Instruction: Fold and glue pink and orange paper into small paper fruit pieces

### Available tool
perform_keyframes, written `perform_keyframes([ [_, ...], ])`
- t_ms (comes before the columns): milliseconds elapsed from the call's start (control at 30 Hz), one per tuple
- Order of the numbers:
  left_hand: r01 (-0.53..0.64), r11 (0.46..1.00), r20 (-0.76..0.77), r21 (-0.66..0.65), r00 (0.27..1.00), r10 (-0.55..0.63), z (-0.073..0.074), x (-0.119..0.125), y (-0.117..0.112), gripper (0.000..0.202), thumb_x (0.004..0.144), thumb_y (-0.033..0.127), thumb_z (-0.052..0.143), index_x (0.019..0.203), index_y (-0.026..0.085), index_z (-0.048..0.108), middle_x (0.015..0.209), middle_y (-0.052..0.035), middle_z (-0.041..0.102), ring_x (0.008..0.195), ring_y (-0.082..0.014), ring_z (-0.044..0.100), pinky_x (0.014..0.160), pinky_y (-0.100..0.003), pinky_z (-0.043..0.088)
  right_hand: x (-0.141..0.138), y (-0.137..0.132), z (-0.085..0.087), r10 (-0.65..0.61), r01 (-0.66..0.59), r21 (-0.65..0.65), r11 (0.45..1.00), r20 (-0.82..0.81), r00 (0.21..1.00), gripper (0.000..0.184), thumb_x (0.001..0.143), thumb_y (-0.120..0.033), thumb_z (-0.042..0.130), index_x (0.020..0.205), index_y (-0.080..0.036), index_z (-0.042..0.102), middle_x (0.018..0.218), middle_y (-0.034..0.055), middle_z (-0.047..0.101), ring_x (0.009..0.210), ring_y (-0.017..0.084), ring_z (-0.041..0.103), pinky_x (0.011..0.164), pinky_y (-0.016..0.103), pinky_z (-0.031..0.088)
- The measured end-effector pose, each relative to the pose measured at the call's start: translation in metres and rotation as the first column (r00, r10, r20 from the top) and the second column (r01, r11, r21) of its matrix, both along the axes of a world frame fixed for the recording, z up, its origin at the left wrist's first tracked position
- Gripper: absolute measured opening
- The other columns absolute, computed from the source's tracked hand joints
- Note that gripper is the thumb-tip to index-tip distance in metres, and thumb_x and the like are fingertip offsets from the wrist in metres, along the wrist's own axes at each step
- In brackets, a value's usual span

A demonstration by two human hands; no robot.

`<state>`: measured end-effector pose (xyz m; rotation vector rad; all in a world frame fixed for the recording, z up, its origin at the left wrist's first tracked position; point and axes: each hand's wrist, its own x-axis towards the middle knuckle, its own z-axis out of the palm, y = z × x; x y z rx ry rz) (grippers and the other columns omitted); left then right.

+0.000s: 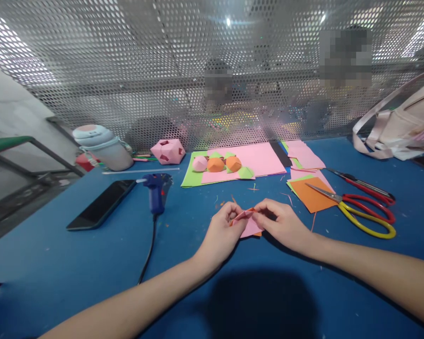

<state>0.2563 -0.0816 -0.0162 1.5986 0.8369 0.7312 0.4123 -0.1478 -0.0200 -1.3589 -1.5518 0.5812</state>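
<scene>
Between my two hands is a piece of folded pink paper (251,228) with a bit of orange showing along its top fold and lower edge. My left hand (223,228) pinches its left side, thumb toward me. On the other side, the thumb and fingers of my right hand (281,222) close on its right upper edge. My fingers hide part of the folds. Just beyond lie small paper scraps (253,188). To the right, red-and-yellow-handled scissors (360,212) rest partly on an orange paper square (316,194).
On the blue table (183,292) are a glue gun (157,195), a phone (102,205), a box cutter (365,186), a pink paper polyhedron (168,151) and a bottle (108,150). Small paper shapes (216,164) sit on pink sheets (261,157). A bag (406,122) stands right, before a perforated metal screen (183,70).
</scene>
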Motion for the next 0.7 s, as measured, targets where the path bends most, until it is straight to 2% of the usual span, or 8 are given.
perform_keyframes([
  [200, 0.017, 0.998, -0.038, 0.059, 0.999, -0.015, -0.003, -0.001, 0.0, 0.015, 0.078, 0.022, 0.059, 0.071, 0.017, 0.046, 0.06, 0.0074, 0.042, 0.058, -0.0079, 0.037, 0.054, -0.018, 0.03, -0.001, -0.001, -0.001, 0.043, -0.043, -0.01, 0.999, 0.018, 0.999, 0.009, 0.088, -0.022, 0.054, 0.087, -0.018, 0.062, 0.074, -0.0017, 0.057, 0.066, 0.01, 0.052, 0.059, 0.022, 0.04],
  [367, 0.027, 0.999, -0.077, 0.039, 0.997, -0.024, -0.001, 0.001, -0.003, 0.016, 0.077, 0.02, 0.058, 0.069, 0.018, 0.044, 0.055, 0.0087, 0.038, 0.052, -0.0073, 0.034, 0.049, -0.018, 0.026, -0.001, -0.002, -0.002, 0.02, -0.028, 0.097, 0.995, 0.083, 0.996, 0.011, 0.087, -0.018, 0.055, 0.081, -0.018, 0.063, 0.072, -0.0019, 0.056, 0.067, 0.01, 0.052, 0.063, 0.022, 0.039],
  [433, 0.056, 0.997, -0.091, 0.048, 0.994, -0.052, 0.002, 0.0, -0.004, 0.013, 0.078, 0.02, 0.058, 0.072, 0.018, 0.046, 0.059, 0.0079, 0.043, 0.055, -0.0075, 0.039, 0.051, -0.018, 0.03, 0.0, -0.002, -0.002, 0.017, -0.028, 0.121, 0.992, 0.099, 0.995, 0.012, 0.087, -0.015, 0.055, 0.077, -0.017, 0.062, 0.07, -0.0019, 0.057, 0.066, 0.009, 0.053, 0.062, 0.022, 0.039],
  [533, 0.131, 0.985, -0.102, 0.113, 0.987, -0.12, 0.006, -0.002, -0.005, 0.009, 0.08, 0.025, 0.058, 0.084, 0.018, 0.055, 0.077, 0.0032, 0.058, 0.073, -0.0112, 0.053, 0.066, -0.02, 0.041, 0.001, -0.002, -0.003, 0.017, -0.032, 0.123, 0.992, 0.117, 0.993, 0.013, 0.085, -0.013, 0.056, 0.075, -0.016, 0.062, 0.069, -0.0018, 0.057, 0.065, 0.009, 0.053, 0.062, 0.022, 0.039],
  [600, 0.162, 0.97, -0.118, 0.182, 0.983, -0.142, 0.007, -0.003, -0.005, 0.015, 0.085, 0.03, 0.054, 0.093, 0.019, 0.06, 0.087, 0.0002, 0.064, 0.083, -0.0141, 0.057, 0.075, -0.023, 0.042, 0.002, -0.003, -0.004, 0.02, -0.035, 0.123, 0.992, 0.119, 0.993, 0.013, 0.086, -0.014, 0.056, 0.074, -0.016, 0.062, 0.069, -0.0018, 0.057, 0.065, 0.009, 0.053, 0.062, 0.022, 0.039],
  [700, 0.174, 0.949, -0.138, 0.263, 0.98, -0.142, 0.005, -0.005, -0.005, 0.023, 0.09, 0.032, 0.046, 0.095, 0.02, 0.065, 0.091, -0.0016, 0.067, 0.085, -0.0156, 0.059, 0.077, -0.025, 0.044, 0.001, -0.003, -0.004, 0.023, -0.037, 0.126, 0.991, 0.112, 0.993, 0.016, 0.088, -0.019, 0.054, 0.074, -0.016, 0.061, 0.068, -0.0017, 0.056, 0.063, 0.009, 0.052, 0.061, 0.023, 0.04],
])
